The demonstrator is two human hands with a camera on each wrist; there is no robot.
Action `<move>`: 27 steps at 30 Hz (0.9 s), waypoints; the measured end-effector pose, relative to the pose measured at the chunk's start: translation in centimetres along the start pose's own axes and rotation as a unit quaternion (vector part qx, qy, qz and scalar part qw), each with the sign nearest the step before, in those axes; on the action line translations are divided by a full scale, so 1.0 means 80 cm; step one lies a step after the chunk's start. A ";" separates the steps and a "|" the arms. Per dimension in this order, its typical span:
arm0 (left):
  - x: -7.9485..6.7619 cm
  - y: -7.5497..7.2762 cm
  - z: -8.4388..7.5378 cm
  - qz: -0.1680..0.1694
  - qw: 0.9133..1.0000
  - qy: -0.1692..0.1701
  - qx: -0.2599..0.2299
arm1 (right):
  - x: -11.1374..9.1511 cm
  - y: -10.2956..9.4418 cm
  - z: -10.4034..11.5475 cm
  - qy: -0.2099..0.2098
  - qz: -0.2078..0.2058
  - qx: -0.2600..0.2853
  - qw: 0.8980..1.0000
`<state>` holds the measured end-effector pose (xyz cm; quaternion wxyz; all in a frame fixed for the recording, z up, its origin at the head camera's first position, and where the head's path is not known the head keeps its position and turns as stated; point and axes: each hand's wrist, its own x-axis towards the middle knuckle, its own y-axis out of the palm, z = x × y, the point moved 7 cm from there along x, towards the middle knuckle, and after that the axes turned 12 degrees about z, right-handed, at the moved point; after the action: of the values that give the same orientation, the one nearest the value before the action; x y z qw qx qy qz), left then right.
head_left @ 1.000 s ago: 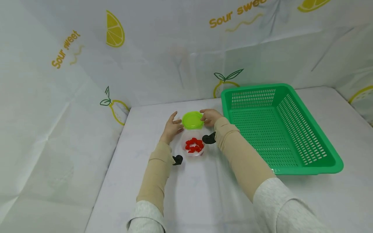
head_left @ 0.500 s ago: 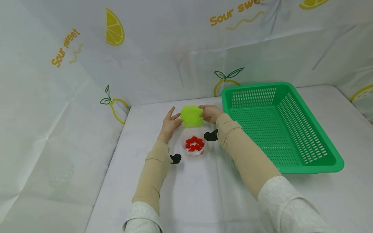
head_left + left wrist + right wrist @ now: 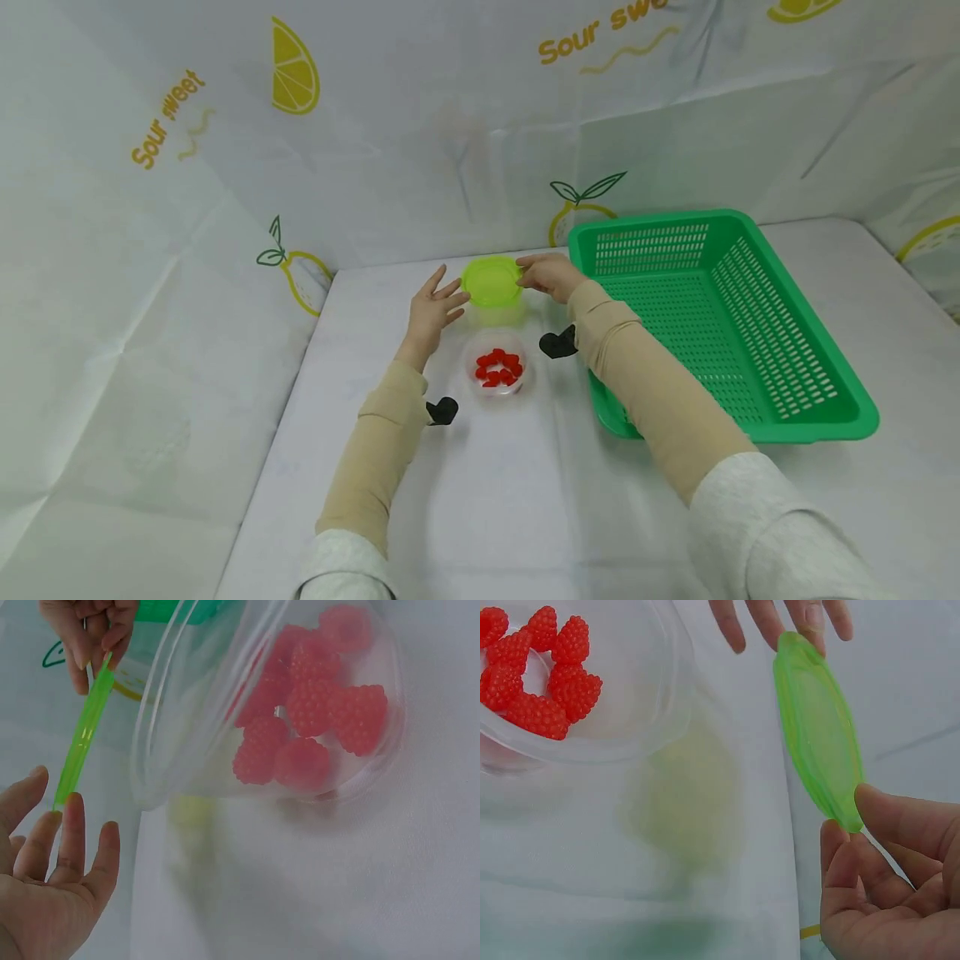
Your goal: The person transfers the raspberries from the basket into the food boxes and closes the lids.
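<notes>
A translucent green lid is raised over the table behind a clear plastic tub. Red raspberries lie inside the tub. My left hand holds the lid's left edge at the fingertips, its other fingers spread, as the left wrist view of that hand shows. On the opposite edge, my right hand pinches the lid between thumb and fingers; the right wrist view has this hand close up. The lid appears nearly edge-on in both wrist views.
A large green slotted basket stands on the white-covered table, right of the tub and close to my right forearm. Behind the table hangs a white cloth with lemon prints. Black wrist mounts stick out beneath both wrists.
Both hands have lifted the lid up and away from the tub, tilting it along the way. The tub and raspberries stay in place.
</notes>
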<state>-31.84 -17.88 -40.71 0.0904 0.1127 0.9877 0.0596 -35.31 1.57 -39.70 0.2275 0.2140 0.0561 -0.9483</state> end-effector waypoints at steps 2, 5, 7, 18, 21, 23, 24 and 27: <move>0.000 -0.002 -0.003 -0.006 1.000 0.014 0.004 | -0.004 0.000 0.007 -0.014 -0.001 -0.014 1.000; -0.002 -0.005 -0.007 -0.014 0.999 0.028 0.008 | -0.011 0.003 0.016 -0.031 -0.002 -0.018 0.999; -0.006 -0.006 -0.010 -0.015 0.999 0.032 0.010 | -0.017 0.005 0.021 -0.041 -0.005 -0.026 0.999; -0.035 -0.005 -0.027 0.015 0.999 0.029 -0.021 | -0.045 0.025 0.034 -0.082 -0.005 -0.041 0.996; -0.042 -0.004 -0.027 0.029 0.999 0.021 -0.034 | -0.055 0.030 0.034 -0.091 -0.008 -0.071 0.993; -0.048 -0.004 -0.027 0.039 0.998 0.019 -0.041 | -0.060 0.033 0.033 -0.098 -0.009 -0.104 0.990; -0.050 -0.004 -0.027 0.043 0.998 0.019 -0.044 | -0.062 0.034 0.032 -0.099 -0.008 -0.122 0.988; -0.058 -0.004 -0.025 0.059 0.997 0.019 -0.046 | -0.066 0.036 0.027 -0.102 0.003 -0.170 0.980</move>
<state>-27.84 -19.43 -38.06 0.0731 0.1652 0.9772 0.1118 -30.58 0.70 -35.50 0.2680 0.0746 0.1926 -0.9410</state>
